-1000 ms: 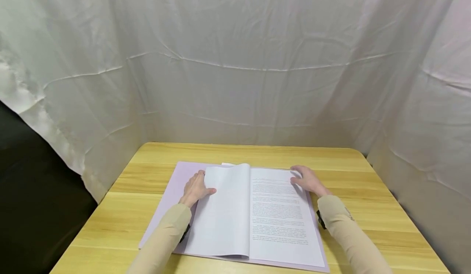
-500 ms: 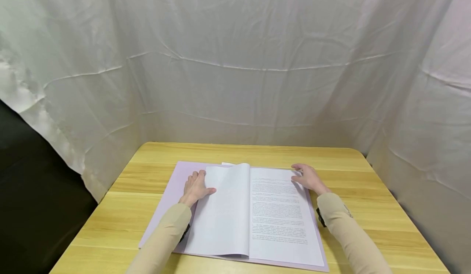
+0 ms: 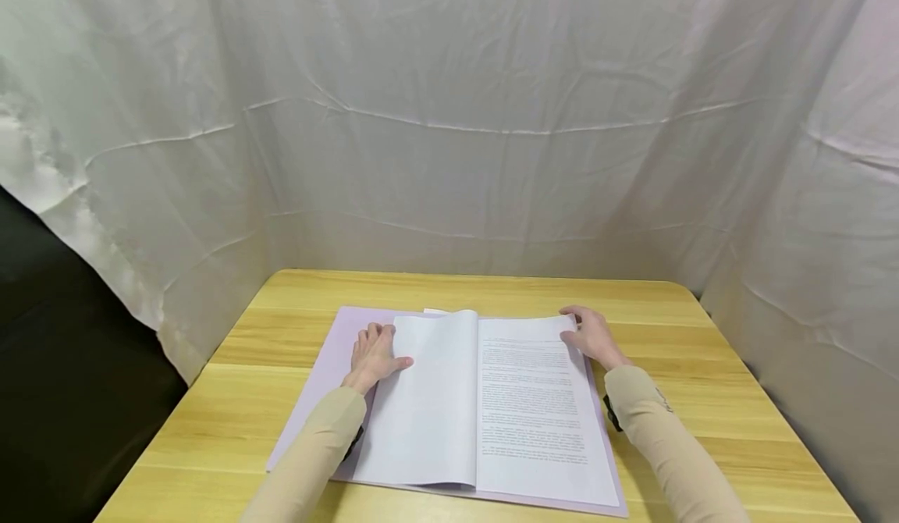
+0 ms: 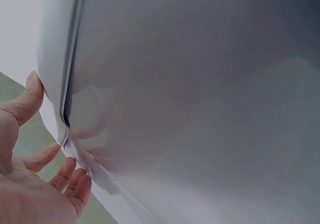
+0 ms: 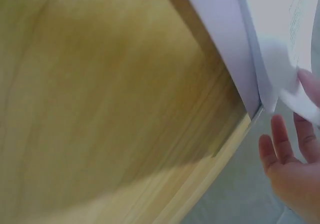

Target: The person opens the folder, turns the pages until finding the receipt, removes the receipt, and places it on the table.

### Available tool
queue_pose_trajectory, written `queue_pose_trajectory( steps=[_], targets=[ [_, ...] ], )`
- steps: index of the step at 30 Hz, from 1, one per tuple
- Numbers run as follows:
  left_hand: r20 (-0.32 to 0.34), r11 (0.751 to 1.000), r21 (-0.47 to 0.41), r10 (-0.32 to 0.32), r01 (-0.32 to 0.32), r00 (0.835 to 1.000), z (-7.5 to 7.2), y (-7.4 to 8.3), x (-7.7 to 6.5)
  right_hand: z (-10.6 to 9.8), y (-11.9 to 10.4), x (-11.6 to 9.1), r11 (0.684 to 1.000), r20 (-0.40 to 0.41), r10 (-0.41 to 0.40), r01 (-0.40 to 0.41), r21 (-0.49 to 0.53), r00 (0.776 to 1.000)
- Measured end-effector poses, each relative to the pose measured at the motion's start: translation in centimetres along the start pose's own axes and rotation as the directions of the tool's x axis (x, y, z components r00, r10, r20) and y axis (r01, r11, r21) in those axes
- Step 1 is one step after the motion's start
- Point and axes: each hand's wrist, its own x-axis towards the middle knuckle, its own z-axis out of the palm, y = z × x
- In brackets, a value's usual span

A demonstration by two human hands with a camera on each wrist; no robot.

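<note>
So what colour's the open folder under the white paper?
Pale lilac folder, clearest in the head view.

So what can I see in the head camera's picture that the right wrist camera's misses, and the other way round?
Only the head view shows the person's bare left hand, the white paper page turned over to the left, both beige fabric sleeves and a black surface at far left.

Only the right wrist view shows the palm side of the bare right hand.

Both show that hand pinching the white printed paper sheet near a corner, the flat lilac cover and the yellow wood-grain table.
</note>
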Motion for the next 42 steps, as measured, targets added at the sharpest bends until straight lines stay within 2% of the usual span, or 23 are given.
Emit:
queue_pose_trajectory(
  steps=[5,11,19,25,28,32,37,42],
  targets=[
    [0.012,1.000,0.003,-0.002,0.002,1.000,0.0,0.0,0.0,-0.1,-0.2,0.1,0.999,-0.061,0.053,-0.053,-0.001,0.997],
    [0.019,1.000,0.001,-0.005,0.005,1.000,-0.1,0.1,0.0,-0.1,-0.3,0.2,0.998,-0.121,0.021,-0.028,-0.053,0.992],
    [0.022,1.000,-0.002,-0.009,0.009,1.000,-0.1,0.0,0.0,-0.3,-0.3,0.1,0.999,-0.133,-0.004,-0.001,-0.035,0.991],
    [0.033,1.000,-0.003,-0.011,0.011,0.999,-0.3,0.1,-0.1,-0.5,-0.6,-0.1,1.000,-0.101,-0.006,0.007,0.009,0.995],
    [0.031,1.000,-0.010,-0.010,0.010,0.999,-0.3,0.1,-0.1,-0.5,-0.7,-0.3,0.999,-0.042,-0.015,0.017,0.044,0.999],
    [0.031,1.000,-0.028,-0.012,0.013,0.999,-0.1,0.1,-0.1,-0.7,-0.6,-0.6,0.992,0.094,-0.017,0.005,0.127,0.995],
    [0.036,0.999,-0.049,-0.006,0.008,0.999,-0.1,0.0,-0.1,-1.2,-0.4,-1.3,0.951,0.275,-0.040,-0.048,0.305,0.961],
    [0.045,0.996,-0.092,0.019,-0.015,0.999,-0.3,-0.2,-0.2,-1.6,-0.2,-1.8,0.890,0.379,-0.106,-0.083,0.449,0.919]
  ],
)
